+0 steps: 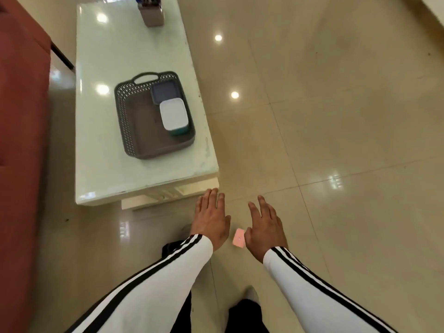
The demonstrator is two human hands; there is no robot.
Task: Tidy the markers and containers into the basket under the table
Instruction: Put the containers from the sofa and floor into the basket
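Observation:
A grey perforated basket [134, 121] with a handle sits on the white glass-topped table [108, 56]. Inside it, along its right side, lie a dark grey lidded container [165, 91] and a teal container with a white lid [173, 115]. At the table's far end stands a grey holder [151, 13] with dark markers sticking out of it. My left hand [211, 218] and my right hand [264, 224] hover flat, fingers straight, over the floor just in front of the table's near corner. Both hold nothing.
A small pink rectangular object [239, 237] lies on the glossy tiled floor [336, 116] between my hands. A red-brown sofa [21, 116] stands along the table's left side. My dark-trousered legs [245, 316] show at the bottom.

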